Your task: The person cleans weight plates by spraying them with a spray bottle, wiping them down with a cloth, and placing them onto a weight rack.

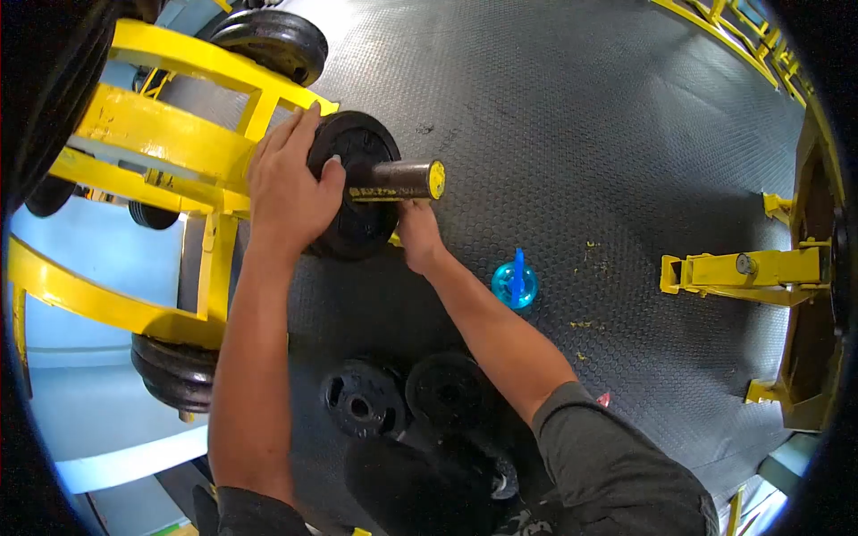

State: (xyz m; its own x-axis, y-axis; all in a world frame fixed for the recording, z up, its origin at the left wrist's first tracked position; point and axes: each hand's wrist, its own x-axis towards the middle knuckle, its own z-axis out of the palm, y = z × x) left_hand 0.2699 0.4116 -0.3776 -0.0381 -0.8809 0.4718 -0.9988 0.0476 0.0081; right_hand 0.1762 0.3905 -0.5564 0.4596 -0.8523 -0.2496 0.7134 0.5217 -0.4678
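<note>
A black weight plate [362, 234] sits on a dark metal peg [393, 181] with a yellow-painted end, which juts out from a yellow rack [170, 134]. My left hand [290, 183] grips the plate's left side, its thumb on the front face and its fingers along the upper rim. At the plate's lower right edge, just below the peg, my right hand [418, 234] is closed on the rim; most of its fingers are hidden.
Two weight plates, one with grip holes [364, 399] and one darker [447, 393], lie on the black rubber floor [554, 116] near my feet. A blue bottle [515, 284] stands to the right. More plates [273, 43] hang on the rack. Yellow equipment [751, 270] is at far right.
</note>
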